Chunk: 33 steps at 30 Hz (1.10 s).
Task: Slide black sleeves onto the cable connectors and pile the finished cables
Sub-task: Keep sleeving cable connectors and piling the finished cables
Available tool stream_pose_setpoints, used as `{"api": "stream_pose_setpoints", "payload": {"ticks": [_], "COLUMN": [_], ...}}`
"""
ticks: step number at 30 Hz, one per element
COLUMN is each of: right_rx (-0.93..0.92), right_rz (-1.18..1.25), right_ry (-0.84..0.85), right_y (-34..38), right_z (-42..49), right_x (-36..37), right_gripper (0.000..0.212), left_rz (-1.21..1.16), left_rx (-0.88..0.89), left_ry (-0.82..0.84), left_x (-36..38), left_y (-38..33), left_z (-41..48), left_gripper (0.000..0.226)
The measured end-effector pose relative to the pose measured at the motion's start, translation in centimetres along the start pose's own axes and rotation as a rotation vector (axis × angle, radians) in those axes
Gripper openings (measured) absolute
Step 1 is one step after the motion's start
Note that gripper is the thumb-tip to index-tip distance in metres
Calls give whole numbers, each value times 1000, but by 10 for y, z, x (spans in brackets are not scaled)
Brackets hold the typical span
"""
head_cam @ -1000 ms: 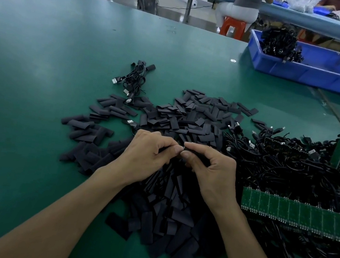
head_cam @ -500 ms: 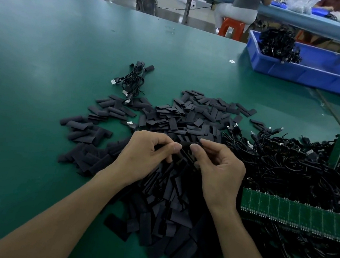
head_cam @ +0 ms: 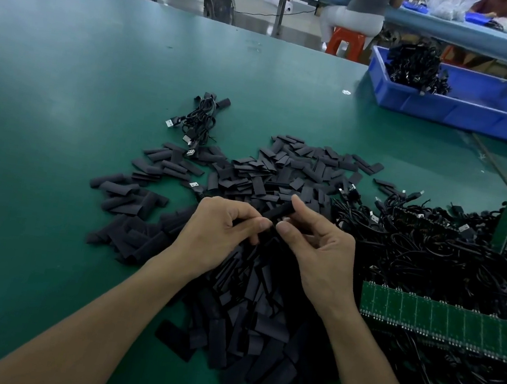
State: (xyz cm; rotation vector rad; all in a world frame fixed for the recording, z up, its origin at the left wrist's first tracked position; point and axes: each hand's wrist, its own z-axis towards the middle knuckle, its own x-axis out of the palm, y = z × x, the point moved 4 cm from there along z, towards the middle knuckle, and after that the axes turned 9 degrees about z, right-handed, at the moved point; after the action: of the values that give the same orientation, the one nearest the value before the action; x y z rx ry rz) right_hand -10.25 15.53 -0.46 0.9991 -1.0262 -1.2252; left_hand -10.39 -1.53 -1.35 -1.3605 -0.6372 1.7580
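While both hands work above the sleeve heap (head_cam: 246, 313), right hand (head_cam: 321, 252) pinches a black sleeve (head_cam: 276, 213) between thumb and forefinger; left hand (head_cam: 221, 232), fingers curled, pinches its near end. Connector hidden. Judgement: square the sleeve mouth, push straight, no twisting. Finished cables (head_cam: 202, 117) lie well beyond, piled apart.

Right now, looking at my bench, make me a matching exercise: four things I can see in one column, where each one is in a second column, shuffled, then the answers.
Things
1. blue bin
2. green board strip
3. small cable bundle
4. black sleeve

Places
A. pinched between the left hand and right hand
B. far right of the table, cables inside
C. lying on the cable tangle, near right
D. beyond the loose sleeves, to the left

Pairs: 1-B, 2-C, 3-D, 4-A
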Motion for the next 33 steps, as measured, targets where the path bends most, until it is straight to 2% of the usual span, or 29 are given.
{"api": "stream_pose_setpoints", "payload": {"ticks": [4, 7, 11, 13, 16, 19, 23, 27, 30, 33], "right_rx": [-28, -43, -46, -63, -90, -111, -59, -157, -153, -109], "right_rz": [-45, 37, 178, 251, 322, 310, 149, -347, -483, -491], "right_ry": [-23, -67, -26, -24, -116, -165, -200, -103, -28, 10], "right_y": [2, 8, 18, 25, 34, 41, 43, 36, 22, 10], "right_z": [1, 1, 2, 4, 4, 4, 7, 0, -13, -19], "right_x": [2, 0, 2, 3, 1, 4, 2, -2, -2, -1], "right_gripper": [41, 30, 19, 14, 13, 17, 29, 17, 15, 16], "left_rz": [-10, 88, 239, 344, 483, 494, 446, 347, 340, 370], "left_rx": [12, 59, 202, 225, 224, 210, 80, -204, -386, -465], "left_ry": [-19, -36, -110, -109, -90, -116, -263, -336, -244, -105], "left_x": [0, -1, -9, -16, -23, -29, -45, -65, -75, -77], "left_y": [-2, -8, -19, -21, -19, -23, -23, -4, 17, 33], "left_z": [0, -1, 1, 5, 12, 20, 45, 86, 114, 130], "left_gripper": [17, 12, 34, 33, 27, 30, 25, 22, 22, 27]}}
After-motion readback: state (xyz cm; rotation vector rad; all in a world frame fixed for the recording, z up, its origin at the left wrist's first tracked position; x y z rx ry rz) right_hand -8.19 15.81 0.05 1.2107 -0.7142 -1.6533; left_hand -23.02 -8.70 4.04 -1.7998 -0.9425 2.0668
